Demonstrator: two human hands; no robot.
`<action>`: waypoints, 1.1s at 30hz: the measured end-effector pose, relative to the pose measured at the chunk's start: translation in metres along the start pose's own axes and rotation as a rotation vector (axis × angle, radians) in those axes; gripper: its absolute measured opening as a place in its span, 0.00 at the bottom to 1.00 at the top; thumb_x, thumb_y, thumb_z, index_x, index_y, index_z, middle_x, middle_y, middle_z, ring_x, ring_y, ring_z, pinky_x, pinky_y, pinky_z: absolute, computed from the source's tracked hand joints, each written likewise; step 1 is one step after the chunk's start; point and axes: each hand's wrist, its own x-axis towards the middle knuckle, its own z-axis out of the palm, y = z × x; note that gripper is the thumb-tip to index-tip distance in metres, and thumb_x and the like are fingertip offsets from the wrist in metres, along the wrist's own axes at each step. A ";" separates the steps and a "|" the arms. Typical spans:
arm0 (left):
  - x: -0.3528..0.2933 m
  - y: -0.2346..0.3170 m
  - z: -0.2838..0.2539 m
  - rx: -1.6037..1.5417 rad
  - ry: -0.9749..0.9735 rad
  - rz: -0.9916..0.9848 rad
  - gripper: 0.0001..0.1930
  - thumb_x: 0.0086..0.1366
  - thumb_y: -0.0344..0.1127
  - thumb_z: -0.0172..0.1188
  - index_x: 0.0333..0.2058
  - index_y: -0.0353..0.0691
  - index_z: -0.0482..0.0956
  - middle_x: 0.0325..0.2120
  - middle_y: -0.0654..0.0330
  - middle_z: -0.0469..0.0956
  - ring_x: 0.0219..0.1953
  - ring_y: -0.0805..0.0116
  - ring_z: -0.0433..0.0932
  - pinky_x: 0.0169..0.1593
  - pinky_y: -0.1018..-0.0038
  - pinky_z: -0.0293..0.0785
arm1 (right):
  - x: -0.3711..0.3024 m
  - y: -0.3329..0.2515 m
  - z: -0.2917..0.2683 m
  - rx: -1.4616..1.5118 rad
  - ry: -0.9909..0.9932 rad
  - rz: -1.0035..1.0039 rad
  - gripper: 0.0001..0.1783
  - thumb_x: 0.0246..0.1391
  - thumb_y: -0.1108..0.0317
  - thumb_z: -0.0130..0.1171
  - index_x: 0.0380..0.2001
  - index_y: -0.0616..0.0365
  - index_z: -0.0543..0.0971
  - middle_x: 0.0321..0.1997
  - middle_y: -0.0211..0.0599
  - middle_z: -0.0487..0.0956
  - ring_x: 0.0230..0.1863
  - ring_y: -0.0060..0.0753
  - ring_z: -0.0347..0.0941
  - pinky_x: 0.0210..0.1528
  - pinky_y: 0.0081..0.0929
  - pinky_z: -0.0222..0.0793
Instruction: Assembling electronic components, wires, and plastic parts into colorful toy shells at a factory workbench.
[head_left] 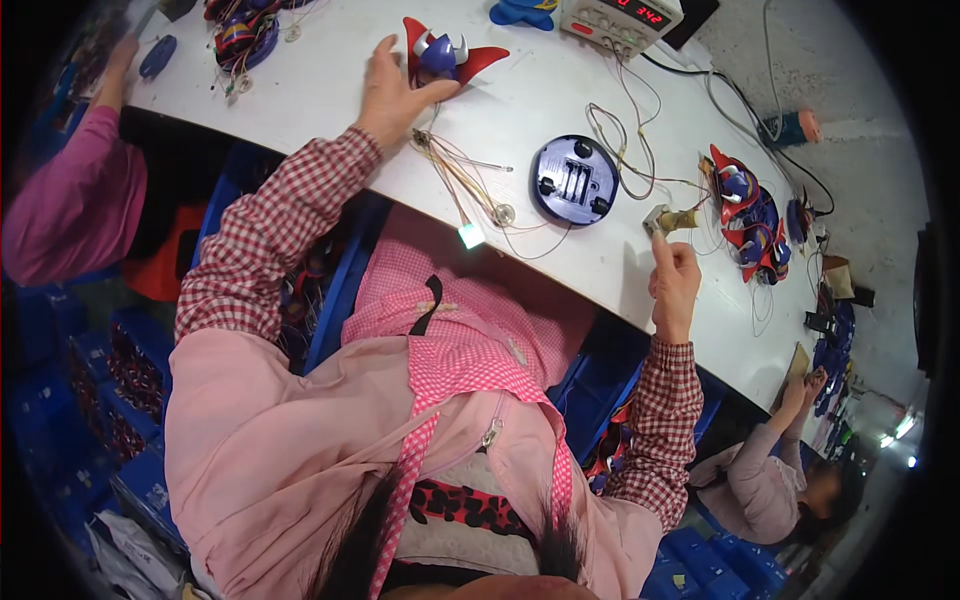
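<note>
Head view: at upper centre the left hand (pixel 393 100) spreads wide against the red-and-purple winged toy (pixel 438 58), best steadied clear of the loose wires (pixel 462 176), while right of centre the right hand (pixel 675 285), grip unclear, fingers the metal-ended tan piece (pixel 676 220)

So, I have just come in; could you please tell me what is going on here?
The person's left hand is spread beside a red-and-purple horned toy part, thumb close against it; whether it grips is unclear. The right hand has its index finger at a small grey block. Between them, a round purple base shows its battery slots, and loose wires lead to a glowing piece at the table edge.
</note>
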 end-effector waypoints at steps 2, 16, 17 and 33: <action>-0.009 0.009 -0.016 0.143 0.149 0.185 0.37 0.50 0.45 0.69 0.54 0.37 0.59 0.48 0.48 0.64 0.46 0.62 0.70 0.47 0.72 0.71 | 0.003 0.003 -0.005 0.074 0.096 -0.045 0.17 0.51 0.59 0.62 0.32 0.63 0.75 0.20 0.27 0.71 0.16 0.14 0.61 0.15 0.15 0.55; -0.010 0.107 0.077 0.134 -0.775 0.328 0.18 0.61 0.48 0.52 0.39 0.38 0.76 0.30 0.49 0.78 0.35 0.51 0.77 0.39 0.60 0.73 | 0.016 -0.069 0.038 0.256 -0.105 -0.409 0.10 0.54 0.70 0.58 0.37 0.65 0.75 0.32 0.33 0.77 0.25 0.17 0.69 0.27 0.15 0.67; -0.010 0.107 0.080 0.102 -0.803 0.309 0.18 0.61 0.48 0.51 0.39 0.39 0.76 0.30 0.49 0.79 0.35 0.51 0.78 0.39 0.59 0.73 | 0.014 -0.072 0.047 0.251 -0.151 -0.431 0.09 0.55 0.71 0.57 0.38 0.65 0.75 0.34 0.34 0.78 0.26 0.17 0.70 0.28 0.16 0.69; -0.018 0.109 0.079 0.051 -0.755 0.270 0.14 0.63 0.45 0.48 0.39 0.44 0.76 0.30 0.52 0.79 0.35 0.51 0.78 0.38 0.58 0.73 | 0.011 -0.051 0.085 -0.336 -0.069 -0.847 0.12 0.48 0.76 0.62 0.37 0.64 0.74 0.33 0.34 0.74 0.34 0.23 0.72 0.34 0.19 0.69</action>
